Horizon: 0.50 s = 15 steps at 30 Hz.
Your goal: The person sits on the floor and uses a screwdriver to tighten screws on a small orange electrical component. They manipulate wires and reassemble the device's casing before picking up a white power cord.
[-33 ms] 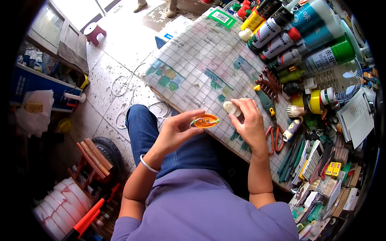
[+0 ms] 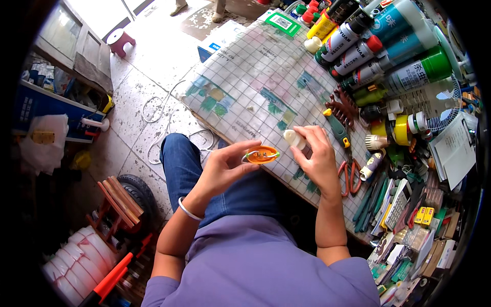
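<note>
My left hand [image 2: 225,166] pinches an orange oval shell [image 2: 262,155] between thumb and fingers, just off the near edge of the table. It looks like the opened half of a cord switch, with small metal terminals inside and bits of green at both ends. A white wire [image 2: 250,154] runs along its inner side. To the right, over the table edge, my right hand [image 2: 318,156] grips a rounded white plastic piece [image 2: 293,138] with thumb and fingertips. The two pieces are apart. Fingers hide part of each.
The table [image 2: 240,66] has a gridded cover. Red-handled pliers [image 2: 349,176] and a green-handled tool [image 2: 337,128] lie right of my right hand. Spray cans [image 2: 353,51] and crowded supplies line the right side. White cord [image 2: 153,110] loops on the floor; a stool [image 2: 120,42] stands far left.
The white plastic piece has turned slightly in my right hand's fingers. My left hand and the orange shell stay nearly in place.
</note>
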Tool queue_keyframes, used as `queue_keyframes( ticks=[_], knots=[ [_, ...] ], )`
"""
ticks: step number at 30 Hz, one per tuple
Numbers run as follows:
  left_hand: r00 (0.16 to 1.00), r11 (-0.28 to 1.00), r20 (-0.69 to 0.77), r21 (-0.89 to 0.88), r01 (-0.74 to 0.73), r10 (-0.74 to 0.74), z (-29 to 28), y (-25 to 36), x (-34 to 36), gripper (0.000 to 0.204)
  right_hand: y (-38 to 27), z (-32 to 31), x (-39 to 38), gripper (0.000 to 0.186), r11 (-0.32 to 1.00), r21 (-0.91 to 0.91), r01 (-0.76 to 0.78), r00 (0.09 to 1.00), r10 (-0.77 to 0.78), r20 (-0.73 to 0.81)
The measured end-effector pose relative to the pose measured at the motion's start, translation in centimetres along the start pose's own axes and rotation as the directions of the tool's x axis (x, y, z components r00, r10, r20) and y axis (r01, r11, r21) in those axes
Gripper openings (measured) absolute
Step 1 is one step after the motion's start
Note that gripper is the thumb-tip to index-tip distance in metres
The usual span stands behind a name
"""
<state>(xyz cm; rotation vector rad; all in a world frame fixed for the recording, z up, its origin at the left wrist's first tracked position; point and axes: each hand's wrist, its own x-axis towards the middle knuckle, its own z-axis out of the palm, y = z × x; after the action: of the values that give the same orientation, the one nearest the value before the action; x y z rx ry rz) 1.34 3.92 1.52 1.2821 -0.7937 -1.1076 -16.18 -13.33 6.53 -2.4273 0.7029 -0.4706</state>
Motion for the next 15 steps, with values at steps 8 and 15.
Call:
queue_keyframes(
  ticks=[8, 15],
  knots=[
    [0.999, 0.995, -0.03, -0.097, 0.009, -0.012, 0.2, 0.0, -0.1, 0.047, -2.1, -0.4, -0.1, 0.043, 0.97, 0.24, -0.043, 0.999, 0.047, -0.012],
    [0.999, 0.994, -0.048, -0.111, 0.001, -0.007, 0.4, 0.2, -0.2, 0.046, -1.0, 1.2, -0.8, 0.039, 0.714, 0.656, -0.243, 0.942, 0.336, -0.017]
  ],
)
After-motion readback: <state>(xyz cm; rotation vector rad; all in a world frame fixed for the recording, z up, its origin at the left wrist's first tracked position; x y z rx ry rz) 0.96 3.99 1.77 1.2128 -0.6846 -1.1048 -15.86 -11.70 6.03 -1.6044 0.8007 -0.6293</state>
